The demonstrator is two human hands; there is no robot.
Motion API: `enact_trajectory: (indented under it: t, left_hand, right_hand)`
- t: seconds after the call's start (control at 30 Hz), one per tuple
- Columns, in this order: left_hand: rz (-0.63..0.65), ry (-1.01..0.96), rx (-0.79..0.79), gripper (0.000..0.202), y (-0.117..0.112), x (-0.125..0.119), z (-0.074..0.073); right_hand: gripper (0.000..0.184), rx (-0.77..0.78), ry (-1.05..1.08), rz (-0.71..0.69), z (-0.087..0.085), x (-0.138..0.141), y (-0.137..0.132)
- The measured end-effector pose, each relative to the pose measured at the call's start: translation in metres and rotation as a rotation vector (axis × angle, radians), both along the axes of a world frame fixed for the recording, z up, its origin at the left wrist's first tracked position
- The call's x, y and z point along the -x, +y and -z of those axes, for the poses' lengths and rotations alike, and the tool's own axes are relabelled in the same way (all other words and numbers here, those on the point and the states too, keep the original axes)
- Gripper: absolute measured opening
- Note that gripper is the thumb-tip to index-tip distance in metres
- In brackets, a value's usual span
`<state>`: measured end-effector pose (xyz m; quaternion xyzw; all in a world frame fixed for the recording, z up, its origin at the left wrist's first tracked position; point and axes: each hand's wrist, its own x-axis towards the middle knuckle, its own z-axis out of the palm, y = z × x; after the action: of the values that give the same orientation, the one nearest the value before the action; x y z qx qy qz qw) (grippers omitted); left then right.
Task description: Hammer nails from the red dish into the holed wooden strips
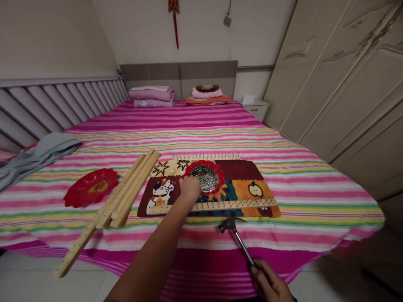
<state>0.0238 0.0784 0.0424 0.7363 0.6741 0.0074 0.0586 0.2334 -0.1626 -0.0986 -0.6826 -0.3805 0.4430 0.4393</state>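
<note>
My left hand (189, 189) is at the near left rim of a red scalloped dish (222, 181) heaped with loose nails (205, 179). Its fingers look curled together, and whatever they hold is hidden. In my right hand (269, 282) is the dark handle of a claw hammer (232, 225), its head pointing away from me over the bed's near side. Just beyond the hammer head lies a wooden strip (233, 204) with a row of nails standing up along much of its length; my left forearm crosses it. The dish and strip rest on a patterned mat (242, 170).
Behind the dish lies another nail-studded strip (225, 157). Several drilled wooden strips (134, 188) are piled at left, one jutting past the bed's edge, beside a red plate (91, 187). Grey cloth (47, 151) lies farther left on the striped bedspread (317, 184).
</note>
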Motion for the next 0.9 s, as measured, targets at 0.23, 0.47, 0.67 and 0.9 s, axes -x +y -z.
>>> enact_trajectory:
  t: [0.23,0.47,0.67,0.9]
  left_hand:
    - [-0.045,-0.016,0.084,0.026,0.007,-0.002,0.002]
    - [-0.082,-0.448,0.048,0.016,0.005,0.027,-0.01]
    - [-0.158,-0.974,0.012,0.014,-0.001,0.057,-0.001]
    - [-0.296,-0.981,-0.17,0.015,-0.037,0.104,0.017]
  right_hand:
    - [0.049,-0.007,-0.025,-0.015,0.007,0.0,0.001]
    - [0.048,0.01,0.054,0.012,0.005,0.003,0.001]
    - [0.049,0.021,0.031,-0.033,0.007,0.003,0.002]
    - [0.054,-0.01,-0.162,-0.09,0.011,-0.011,0.002]
